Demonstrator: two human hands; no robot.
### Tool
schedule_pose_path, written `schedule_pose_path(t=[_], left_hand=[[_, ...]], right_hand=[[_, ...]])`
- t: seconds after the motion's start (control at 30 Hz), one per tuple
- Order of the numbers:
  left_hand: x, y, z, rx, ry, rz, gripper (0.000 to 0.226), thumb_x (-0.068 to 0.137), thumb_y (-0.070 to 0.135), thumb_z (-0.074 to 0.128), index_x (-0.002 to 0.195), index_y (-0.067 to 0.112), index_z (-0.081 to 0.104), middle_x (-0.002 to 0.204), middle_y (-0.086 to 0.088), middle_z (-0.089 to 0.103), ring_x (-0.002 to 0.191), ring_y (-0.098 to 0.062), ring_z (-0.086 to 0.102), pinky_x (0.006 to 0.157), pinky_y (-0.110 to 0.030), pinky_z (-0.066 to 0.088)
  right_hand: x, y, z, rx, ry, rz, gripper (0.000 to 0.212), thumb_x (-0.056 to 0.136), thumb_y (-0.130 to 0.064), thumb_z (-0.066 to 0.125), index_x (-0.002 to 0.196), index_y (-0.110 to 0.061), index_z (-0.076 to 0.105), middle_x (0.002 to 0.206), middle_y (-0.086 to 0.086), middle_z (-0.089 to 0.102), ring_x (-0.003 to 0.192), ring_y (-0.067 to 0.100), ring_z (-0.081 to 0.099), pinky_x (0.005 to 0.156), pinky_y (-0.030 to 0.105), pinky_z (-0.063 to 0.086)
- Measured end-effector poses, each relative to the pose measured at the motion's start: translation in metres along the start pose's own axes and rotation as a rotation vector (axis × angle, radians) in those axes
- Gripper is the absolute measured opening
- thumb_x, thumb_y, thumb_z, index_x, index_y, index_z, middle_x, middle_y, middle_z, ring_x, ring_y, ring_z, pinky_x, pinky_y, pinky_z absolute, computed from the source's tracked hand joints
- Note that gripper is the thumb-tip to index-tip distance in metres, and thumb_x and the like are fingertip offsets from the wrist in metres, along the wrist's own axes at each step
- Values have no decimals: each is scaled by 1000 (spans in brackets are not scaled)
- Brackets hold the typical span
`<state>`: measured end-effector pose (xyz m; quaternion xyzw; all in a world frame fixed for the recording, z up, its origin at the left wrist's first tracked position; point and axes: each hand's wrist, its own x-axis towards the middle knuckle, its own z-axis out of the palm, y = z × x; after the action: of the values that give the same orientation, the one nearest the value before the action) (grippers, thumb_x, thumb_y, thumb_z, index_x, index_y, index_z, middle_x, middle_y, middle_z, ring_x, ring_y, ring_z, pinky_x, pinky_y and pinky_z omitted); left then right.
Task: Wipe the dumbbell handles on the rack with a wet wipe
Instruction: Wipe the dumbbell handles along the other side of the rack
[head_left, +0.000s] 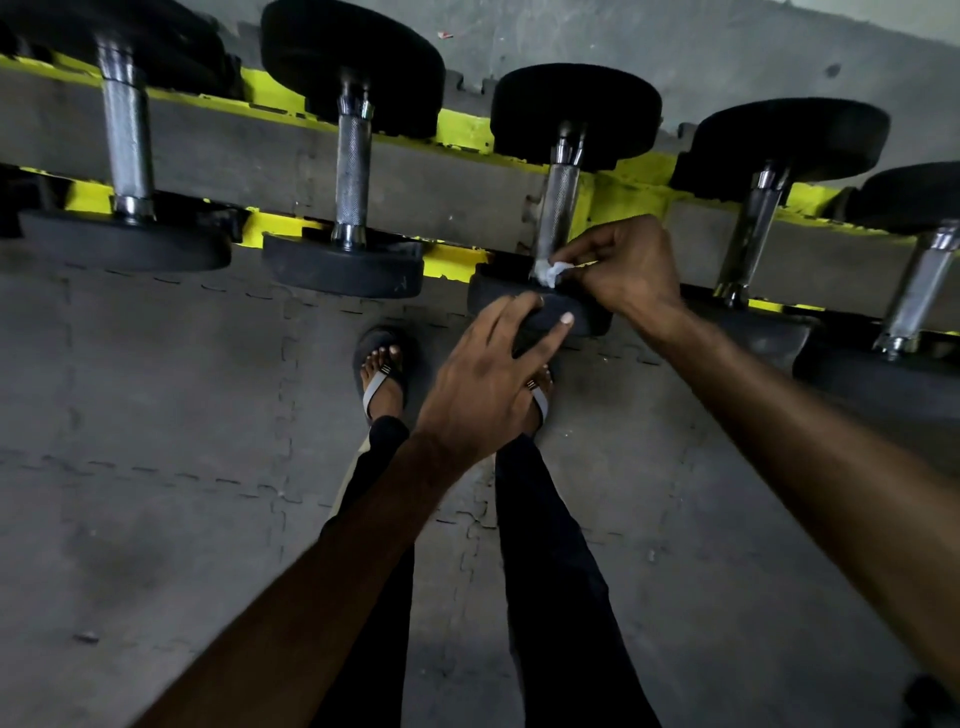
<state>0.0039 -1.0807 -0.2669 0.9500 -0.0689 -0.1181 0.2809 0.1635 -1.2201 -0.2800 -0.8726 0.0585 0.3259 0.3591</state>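
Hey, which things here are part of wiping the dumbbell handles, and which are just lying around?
In the job: wet wipe, right hand pinching it, middle dumbbell, left hand holding it, other dumbbells, yellow rack.
Lying around: floor mats, sandals.

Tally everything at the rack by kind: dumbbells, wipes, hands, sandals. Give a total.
Dumbbells: 5
Wet wipe: 1
Hands, left hand and right hand: 2
Sandals: 2
Total: 10

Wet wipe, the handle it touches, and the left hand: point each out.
wet wipe (551, 271): head view, crumpled white middle.
dumbbell handle (558, 208): head view, knurled shaft.
left hand (483, 384): head view, back of hand.
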Motion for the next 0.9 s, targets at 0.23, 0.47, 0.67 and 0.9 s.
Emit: schedule_pose_path(t=[0.23,0.47,0.67,0.9], left_hand=[[1,-5,-2,9,-22,36,77,79,8,65,153,18,46,152,-13,26,141,-35,28,102,-45,49],[0,-4,1,4,-18,16,66,86,15,43,152,17,49,151,-14,29,140,-35,31,98,-43,52],[2,-5,-2,7,-31,21,65,86,16,40,151,16,50,150,-20,38,139,-35,33,98,-42,52],[2,-5,-5,9,-13,35,66,84,13,46,150,16,52,148,-20,44,137,-35,37,102,-40,48]], right_hand=[[1,7,16,92,223,111,14,64,-25,84,74,-21,76,69,-2,72,62,7,67,63,32,60],[28,19,30,103,194,238,14,75,-22,77,87,-13,77,80,0,71,79,9,65,71,25,53],[48,13,27,-74,47,310,20,81,-13,65,94,-1,76,96,19,73,94,27,70,77,34,54],[45,9,23,-79,-102,250,31,83,-4,61,110,-7,75,106,15,73,101,24,68,87,33,56]])
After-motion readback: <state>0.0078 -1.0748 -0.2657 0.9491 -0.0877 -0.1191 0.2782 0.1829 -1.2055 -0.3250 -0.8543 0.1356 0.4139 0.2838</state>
